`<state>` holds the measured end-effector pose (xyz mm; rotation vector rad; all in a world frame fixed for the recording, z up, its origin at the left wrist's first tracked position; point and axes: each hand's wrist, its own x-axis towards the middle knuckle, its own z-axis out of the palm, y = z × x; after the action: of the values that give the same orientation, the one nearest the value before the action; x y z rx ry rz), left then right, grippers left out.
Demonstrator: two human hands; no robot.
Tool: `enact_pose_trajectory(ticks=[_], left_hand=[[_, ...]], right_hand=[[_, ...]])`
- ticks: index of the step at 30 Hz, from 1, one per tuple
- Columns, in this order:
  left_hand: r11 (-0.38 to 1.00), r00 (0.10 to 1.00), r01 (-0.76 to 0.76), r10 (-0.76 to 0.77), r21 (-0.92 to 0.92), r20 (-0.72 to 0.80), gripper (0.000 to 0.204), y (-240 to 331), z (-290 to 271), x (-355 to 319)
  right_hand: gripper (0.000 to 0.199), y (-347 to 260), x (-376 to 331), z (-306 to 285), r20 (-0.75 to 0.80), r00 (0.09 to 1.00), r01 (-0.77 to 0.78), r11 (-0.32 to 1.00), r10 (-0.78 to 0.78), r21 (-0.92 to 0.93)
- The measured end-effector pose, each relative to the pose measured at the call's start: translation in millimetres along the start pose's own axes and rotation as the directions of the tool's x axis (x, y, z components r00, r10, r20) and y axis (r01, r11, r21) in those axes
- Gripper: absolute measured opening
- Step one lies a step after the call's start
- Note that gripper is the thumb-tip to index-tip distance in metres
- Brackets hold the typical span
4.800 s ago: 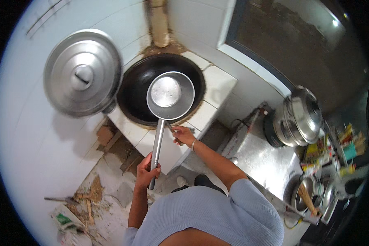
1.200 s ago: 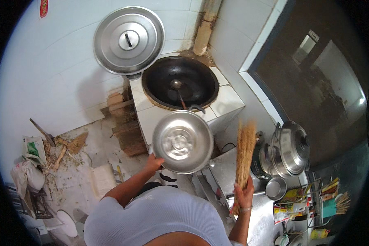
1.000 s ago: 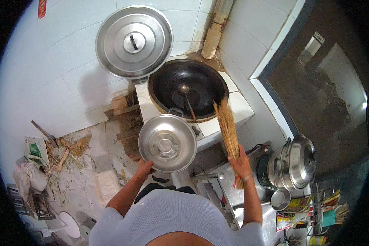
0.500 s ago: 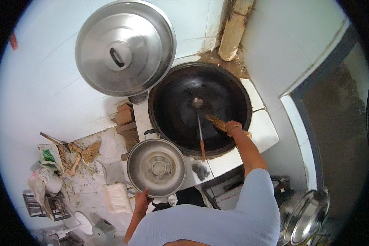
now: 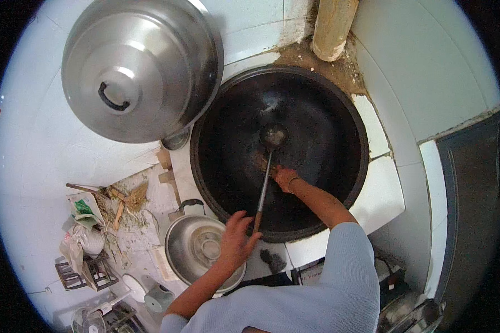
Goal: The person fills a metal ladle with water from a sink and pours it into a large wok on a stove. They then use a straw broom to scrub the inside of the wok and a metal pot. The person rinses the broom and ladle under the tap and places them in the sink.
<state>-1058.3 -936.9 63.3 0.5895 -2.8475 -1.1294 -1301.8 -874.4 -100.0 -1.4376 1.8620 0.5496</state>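
Observation:
A large dark wok (image 5: 328,139) is set into a white-tiled stove. A ladle (image 5: 274,136) lies in it, bowl near the middle, its long handle leaning over the front rim. My right hand (image 5: 285,179) is down inside the wok, closed on a straw brush (image 5: 263,162) whose bristles are dim against the dark metal, partly behind the ladle handle. At the front rim my left hand (image 5: 238,244) is open, fingers spread beside the wooden end of the ladle handle. Under my left forearm sits a round metal pan (image 5: 186,247) with a black handle.
A big domed metal lid (image 5: 150,72) leans against the wall at the wok's back left. A pipe (image 5: 333,30) rises behind the wok. Straw and a hand broom (image 5: 134,198) lie on the floor at left. Metal basins (image 5: 414,319) stand at lower right.
My left hand has left the pan's edge and moved up and right to the ladle handle. My right hand has moved left toward the wok's middle with the brush.

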Motion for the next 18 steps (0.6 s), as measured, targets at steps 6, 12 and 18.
enact_pose_trajectory(ticks=[6, 12, 18], left_hand=[[0.838, 0.957, 0.013, -0.168, 0.546, 0.236, 0.069, -5, 91, 86], [0.715, 0.659, 0.664, -0.420, -0.219, 0.624, 0.044, -54, 74, 85], [-0.049, 0.700, 0.698, -0.161, -0.714, 0.696, 0.035, 0, 7, 70]], right_hand=[[0.070, 58, 61, 32, -0.147, 0.939, -0.245, 0.906, 0.310, 0.346], [0.073, 71, 52, 24, -0.118, 0.882, -0.324, 0.770, 0.455, 0.549], [0.067, 120, 42, 50, -0.098, 0.772, -0.396, 0.596, 0.628, 0.699]])
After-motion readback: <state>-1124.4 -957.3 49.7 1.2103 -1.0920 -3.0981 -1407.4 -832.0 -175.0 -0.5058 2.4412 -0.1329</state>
